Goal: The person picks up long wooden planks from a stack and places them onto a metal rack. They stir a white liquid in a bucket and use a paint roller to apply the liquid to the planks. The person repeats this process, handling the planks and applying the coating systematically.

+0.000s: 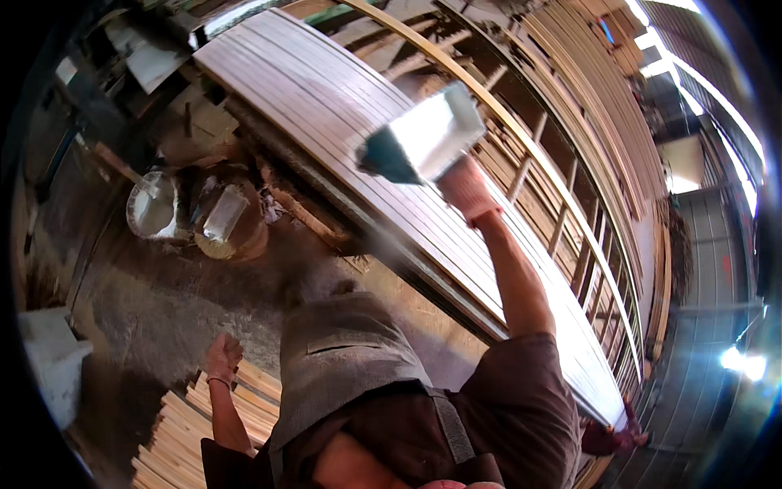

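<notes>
My right hand [468, 189], in a pinkish glove, is closed on a box-shaped container [436, 134] with a pale, shiny face and a teal end. It is held over a long row of whitish boards [326, 94] laid side by side; blur hides whether it touches them. My left hand [224, 356] hangs low on the left, fingers curled into a fist with nothing visible in them, a thin band round the wrist. Close by it lies a stack of pale wooden strips [175, 428].
A bucket of whitish stuff [155, 216] with a brush [122, 165] stands left of the boards, beside a round stump-like stand [244, 232] bearing a pale block. Beyond the boards runs a wooden rack [562, 187]. Another person's dark red sleeve [607, 438] shows at the boards' lower right end.
</notes>
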Demonstrator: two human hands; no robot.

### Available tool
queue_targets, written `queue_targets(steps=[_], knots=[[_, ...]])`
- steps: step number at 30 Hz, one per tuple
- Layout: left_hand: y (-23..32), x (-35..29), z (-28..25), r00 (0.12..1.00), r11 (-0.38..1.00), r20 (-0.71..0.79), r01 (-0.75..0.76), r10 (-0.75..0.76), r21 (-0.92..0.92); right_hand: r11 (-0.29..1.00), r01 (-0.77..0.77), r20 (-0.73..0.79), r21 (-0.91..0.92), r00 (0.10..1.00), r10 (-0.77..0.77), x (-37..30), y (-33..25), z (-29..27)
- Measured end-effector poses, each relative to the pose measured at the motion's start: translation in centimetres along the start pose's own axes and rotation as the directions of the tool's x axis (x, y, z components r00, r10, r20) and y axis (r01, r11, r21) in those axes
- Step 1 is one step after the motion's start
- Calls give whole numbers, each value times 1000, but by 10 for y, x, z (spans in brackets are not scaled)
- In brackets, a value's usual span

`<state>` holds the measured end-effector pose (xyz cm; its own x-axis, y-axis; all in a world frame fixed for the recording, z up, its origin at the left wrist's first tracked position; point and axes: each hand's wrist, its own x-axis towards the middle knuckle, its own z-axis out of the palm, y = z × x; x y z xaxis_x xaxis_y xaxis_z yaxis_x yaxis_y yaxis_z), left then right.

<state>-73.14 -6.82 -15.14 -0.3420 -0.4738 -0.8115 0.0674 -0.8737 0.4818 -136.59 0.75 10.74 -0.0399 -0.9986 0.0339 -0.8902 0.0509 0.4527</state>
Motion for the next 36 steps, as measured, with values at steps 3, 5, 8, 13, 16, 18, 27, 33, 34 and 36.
queue_targets(steps=[3,5,8,13,16,18,27,33,34,36], knots=[[-26,18,-2,995,996,95,36,-44,87,937,-344,115,65,935,335,-114,27,-23],[-47,29,9,987,962,-15,159,-160,220,831,-556,234,26,811,535,-207,50,-25],[-54,28,46,976,842,-111,218,-188,493,579,-815,348,30,551,758,-336,62,-25],[-50,69,50,970,745,46,154,-240,649,-479,-787,466,389,-281,839,-453,47,-68],[-40,98,69,968,683,158,19,-197,731,-660,-659,473,360,-481,738,-495,42,-72],[-20,98,108,966,775,-14,217,-260,593,-662,-638,481,392,-472,739,-527,39,-64],[-29,72,134,980,686,67,83,-188,723,-503,-864,569,-22,-425,704,-537,50,-16],[-6,25,142,972,633,-164,233,-167,738,475,-872,506,120,466,726,-506,50,62],[-6,17,134,971,668,-188,238,-148,705,566,-786,391,249,616,684,-459,43,58],[-7,13,123,968,726,-209,241,-136,644,768,-614,264,182,783,563,-375,26,45]])
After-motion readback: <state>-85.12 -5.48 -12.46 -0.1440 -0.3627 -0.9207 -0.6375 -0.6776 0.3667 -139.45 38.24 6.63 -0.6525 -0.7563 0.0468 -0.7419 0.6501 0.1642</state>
